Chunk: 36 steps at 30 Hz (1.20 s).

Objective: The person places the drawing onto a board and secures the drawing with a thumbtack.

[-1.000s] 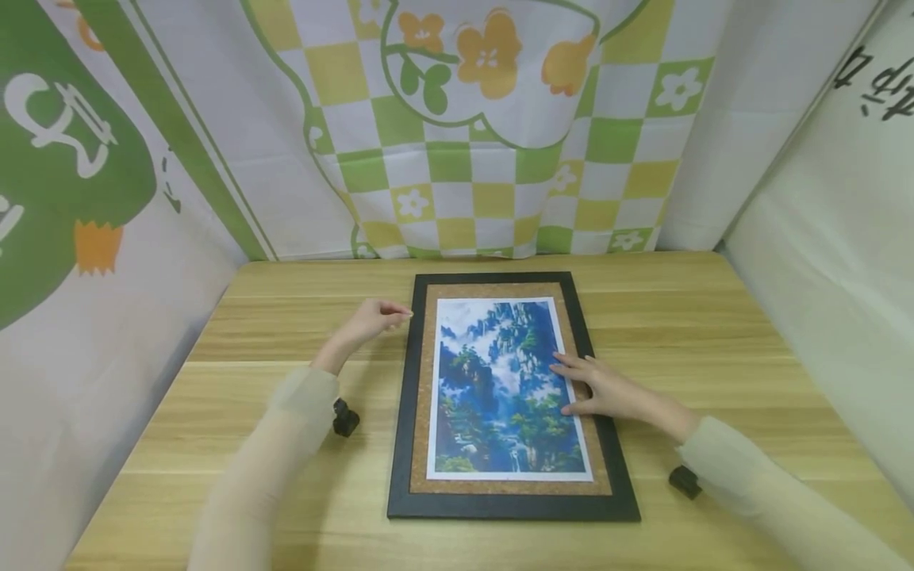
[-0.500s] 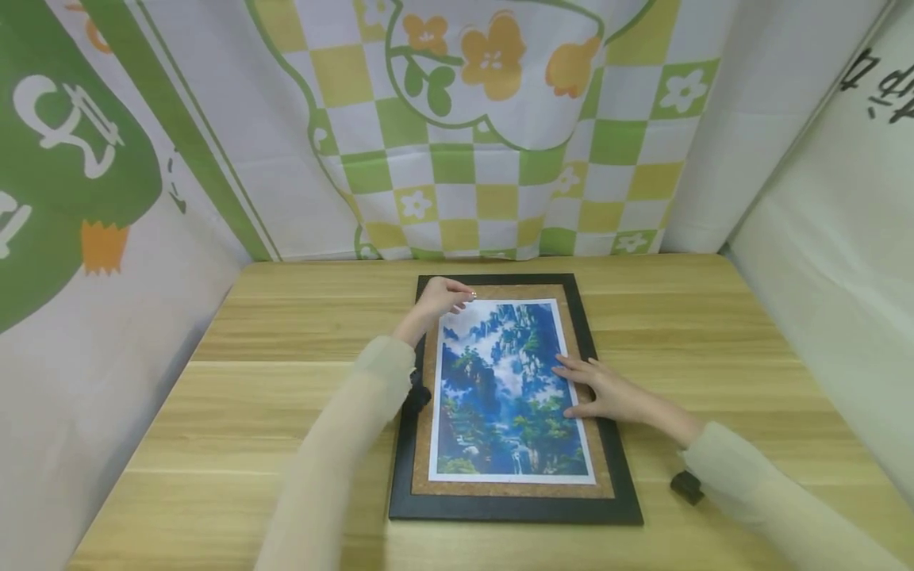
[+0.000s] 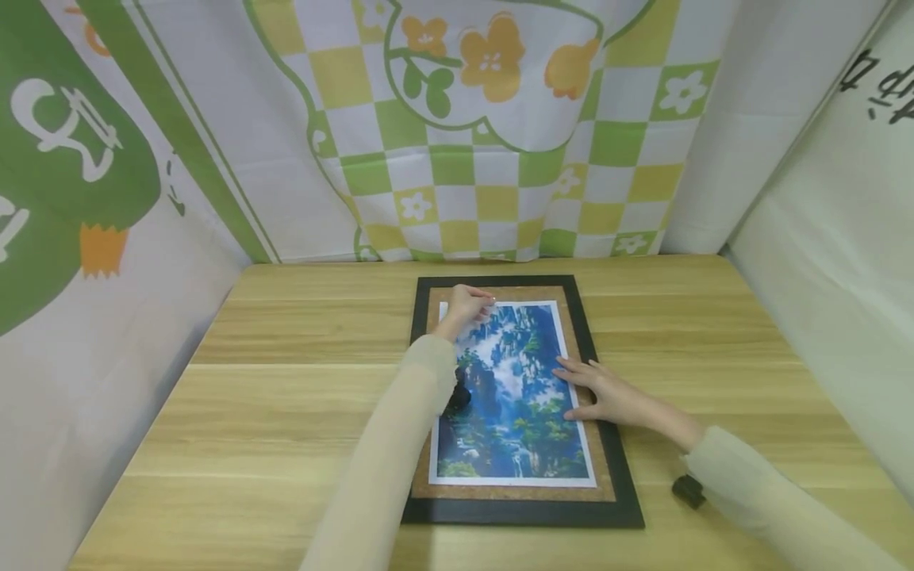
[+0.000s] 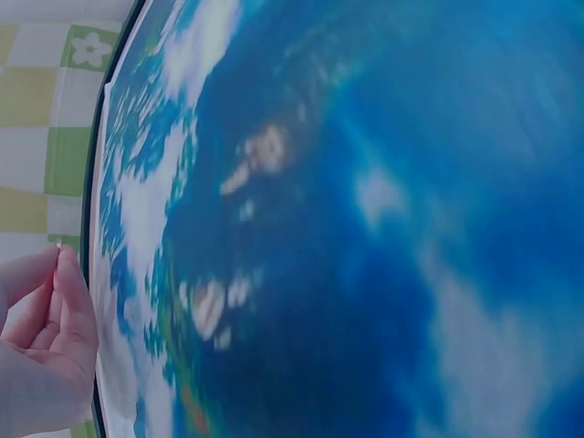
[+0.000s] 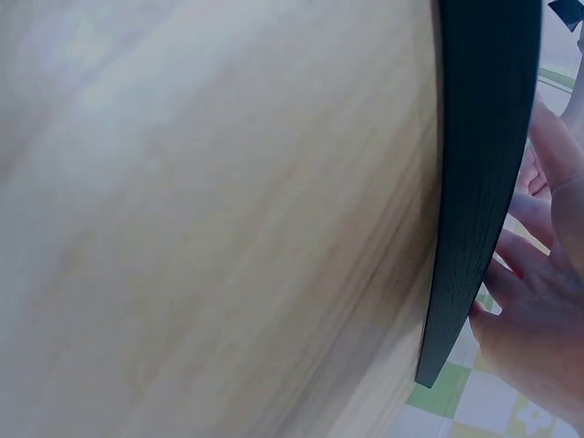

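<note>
A landscape print [image 3: 521, 404] of blue mountains and green trees lies on a cork board [image 3: 604, 480] with a black frame [image 3: 528, 511]. Above the print's top edge, my left hand [image 3: 466, 308] pinches a tiny pale item [image 3: 493, 300] between thumb and forefinger. In the left wrist view only its small whitish tip [image 4: 59, 245] shows past the fingertips; its kind is too small to tell. My right hand [image 3: 605, 392] rests with spread fingers on the print's right edge, its wrist crossing the frame. The left arm hides part of the print's left side.
The board lies flat on a wooden table [image 3: 300, 412]. A checkered floral cloth [image 3: 474, 182] hangs behind the table's far edge, with printed fabric on both sides. Each wrist wears a small black camera, the right one [image 3: 689, 491] close to the tabletop.
My left hand has moved right from beside the frame's left edge to over the print's top edge, still pinching the tiny item. The right hand stays in place.
</note>
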Each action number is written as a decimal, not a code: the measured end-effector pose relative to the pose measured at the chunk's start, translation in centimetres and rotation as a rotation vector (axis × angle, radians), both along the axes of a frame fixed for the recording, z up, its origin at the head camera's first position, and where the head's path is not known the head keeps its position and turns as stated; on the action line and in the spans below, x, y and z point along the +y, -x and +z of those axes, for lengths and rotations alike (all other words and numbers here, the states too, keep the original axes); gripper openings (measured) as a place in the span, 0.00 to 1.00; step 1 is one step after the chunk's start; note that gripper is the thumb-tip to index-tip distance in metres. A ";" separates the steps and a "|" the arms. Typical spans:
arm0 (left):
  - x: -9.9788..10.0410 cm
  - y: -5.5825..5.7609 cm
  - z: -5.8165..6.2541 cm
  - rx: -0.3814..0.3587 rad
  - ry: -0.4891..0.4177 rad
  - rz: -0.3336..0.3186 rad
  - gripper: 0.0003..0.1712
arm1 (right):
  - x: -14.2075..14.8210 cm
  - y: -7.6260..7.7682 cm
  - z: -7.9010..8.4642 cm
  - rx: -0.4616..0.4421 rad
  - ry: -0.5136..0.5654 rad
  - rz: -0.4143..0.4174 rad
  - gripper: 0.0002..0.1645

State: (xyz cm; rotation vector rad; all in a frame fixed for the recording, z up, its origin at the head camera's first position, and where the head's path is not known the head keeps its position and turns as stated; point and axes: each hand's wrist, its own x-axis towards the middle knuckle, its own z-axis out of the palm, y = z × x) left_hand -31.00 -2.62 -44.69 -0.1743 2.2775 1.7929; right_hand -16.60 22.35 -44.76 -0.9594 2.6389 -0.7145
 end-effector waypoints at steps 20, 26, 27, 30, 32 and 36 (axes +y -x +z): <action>1.4 0.5 -0.4 0.000 0.111 -0.022 0.09 | 0.1 -0.1 -0.2 0.042 0.025 0.014 0.42; 1.6 0.9 -0.2 -0.032 0.135 -0.028 0.09 | 0.1 -0.1 0.0 0.022 0.014 0.004 0.43; 1.6 0.9 -0.2 -0.039 0.134 -0.026 0.09 | 0.1 -0.1 0.0 0.018 0.014 0.004 0.43; 1.6 1.1 -0.3 -0.056 0.127 -0.017 0.08 | 0.0 -0.1 0.0 0.007 0.012 0.003 0.44; 1.6 1.2 -0.4 -0.063 0.126 -0.014 0.08 | 0.0 -0.2 0.0 0.007 0.011 0.003 0.44; 1.5 1.3 -0.5 -0.063 0.132 -0.003 0.09 | 0.0 -0.2 -0.1 0.008 0.011 0.003 0.44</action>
